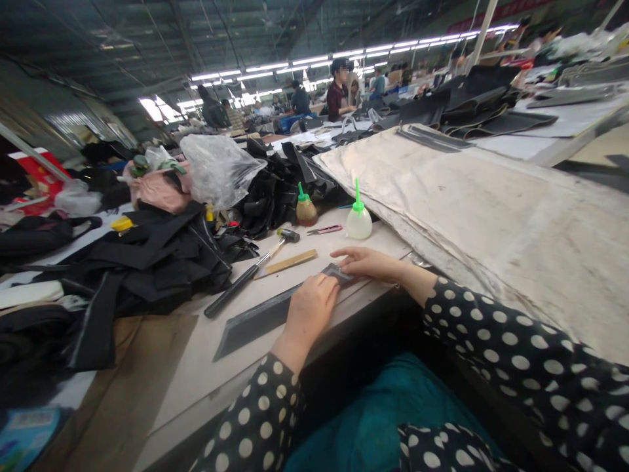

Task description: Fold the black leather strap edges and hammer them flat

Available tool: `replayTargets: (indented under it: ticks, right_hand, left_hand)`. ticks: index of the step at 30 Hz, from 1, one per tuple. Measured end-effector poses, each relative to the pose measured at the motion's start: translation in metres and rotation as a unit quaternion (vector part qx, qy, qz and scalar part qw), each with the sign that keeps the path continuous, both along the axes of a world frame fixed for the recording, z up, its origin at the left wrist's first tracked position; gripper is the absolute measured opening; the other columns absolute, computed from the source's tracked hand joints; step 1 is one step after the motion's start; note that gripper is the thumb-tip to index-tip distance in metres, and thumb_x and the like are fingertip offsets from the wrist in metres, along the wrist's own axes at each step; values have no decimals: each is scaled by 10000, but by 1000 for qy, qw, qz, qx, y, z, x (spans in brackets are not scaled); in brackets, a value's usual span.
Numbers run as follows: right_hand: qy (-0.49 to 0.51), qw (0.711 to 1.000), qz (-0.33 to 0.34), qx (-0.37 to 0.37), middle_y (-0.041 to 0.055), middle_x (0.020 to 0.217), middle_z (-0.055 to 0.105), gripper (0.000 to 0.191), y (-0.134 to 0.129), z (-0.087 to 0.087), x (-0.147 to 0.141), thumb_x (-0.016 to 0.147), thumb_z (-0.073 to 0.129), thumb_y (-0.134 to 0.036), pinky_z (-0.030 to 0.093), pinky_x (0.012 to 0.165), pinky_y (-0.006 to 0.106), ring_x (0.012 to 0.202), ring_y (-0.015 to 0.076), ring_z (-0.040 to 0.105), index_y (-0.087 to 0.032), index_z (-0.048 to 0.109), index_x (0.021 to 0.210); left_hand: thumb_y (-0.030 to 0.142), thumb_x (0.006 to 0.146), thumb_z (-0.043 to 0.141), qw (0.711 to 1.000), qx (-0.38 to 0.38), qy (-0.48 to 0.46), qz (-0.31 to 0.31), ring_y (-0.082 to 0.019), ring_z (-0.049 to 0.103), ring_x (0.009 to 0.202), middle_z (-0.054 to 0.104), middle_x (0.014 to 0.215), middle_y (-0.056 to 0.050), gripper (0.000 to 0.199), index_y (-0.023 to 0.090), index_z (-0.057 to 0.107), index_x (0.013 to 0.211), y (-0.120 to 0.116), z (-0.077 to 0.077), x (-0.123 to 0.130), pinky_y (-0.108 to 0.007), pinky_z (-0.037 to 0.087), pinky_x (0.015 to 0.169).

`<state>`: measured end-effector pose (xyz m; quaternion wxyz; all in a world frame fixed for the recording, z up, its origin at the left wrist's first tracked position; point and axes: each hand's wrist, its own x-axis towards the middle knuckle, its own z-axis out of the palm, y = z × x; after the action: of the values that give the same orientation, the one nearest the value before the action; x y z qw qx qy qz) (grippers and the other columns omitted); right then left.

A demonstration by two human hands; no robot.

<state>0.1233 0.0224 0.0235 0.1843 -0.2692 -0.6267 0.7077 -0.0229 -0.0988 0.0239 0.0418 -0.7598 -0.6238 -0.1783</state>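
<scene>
A long, flat black strip [265, 321] of leather-like material lies along the front of the worktable. My left hand [312, 311] is closed over its middle, fingers bent and pressed together against it. At the strip's far right end is my right hand [366, 263], its index finger stretched forward and the other fingers bent down on the material. Both hands partly cover the strip where they hold it. Just beyond it lie a wooden stick [289, 263] and a hammer [246, 278] with a dark handle.
Pink-handled thread snips [324, 230] lie near a pale squeeze bottle [359, 223] and an amber one [306, 211], both green-tipped. Black pieces [157, 252] are heaped left. A pale, stained cloth-covered surface [491, 203] stands right. Farther back, a person [339, 95] stands among tables.
</scene>
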Motion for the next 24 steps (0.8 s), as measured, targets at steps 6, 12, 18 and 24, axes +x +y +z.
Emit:
replayTargets:
  ticks: [6, 12, 18, 24]
  right_hand:
    - [5, 1000, -3, -4, -29, 714, 579, 461, -1, 0, 1, 718, 632, -127, 470, 573, 185, 605, 71, 538, -130, 498, 1160]
    - [0, 1000, 2, -11, -48, 665, 520, 494, -2, 2, 3, 727, 640, -138, 479, 562, 185, 583, 65, 510, -143, 477, 1194]
    - [12, 1000, 9, -3, -41, 668, 516, 478, -1, 1, 5, 740, 648, -176, 464, 563, 183, 595, 70, 494, -135, 487, 1189]
    - [-7, 997, -80, -4, 48, 863, 602, 327, 1, -1, 7, 812, 574, -259, 489, 700, 252, 750, 120, 566, -154, 530, 1118]
  left_hand:
    - [213, 899, 376, 998, 0, -7, 60, -166, 586, 798, 626, 827, -23, 176, 199, 547, 862, 4, 1, 3, -264, 430, 692]
    - [225, 904, 347, 984, -7, -66, 167, -185, 628, 702, 644, 777, -33, 163, 194, 507, 908, 2, -1, -1, -263, 420, 604]
    - [240, 908, 332, 965, -5, -144, 220, -235, 644, 755, 655, 807, -72, 167, 185, 487, 942, -7, -1, -4, -294, 432, 616]
    - [231, 909, 327, 965, -10, -147, 215, -232, 651, 740, 658, 813, -82, 167, 180, 482, 942, -6, 0, -3, -292, 440, 610]
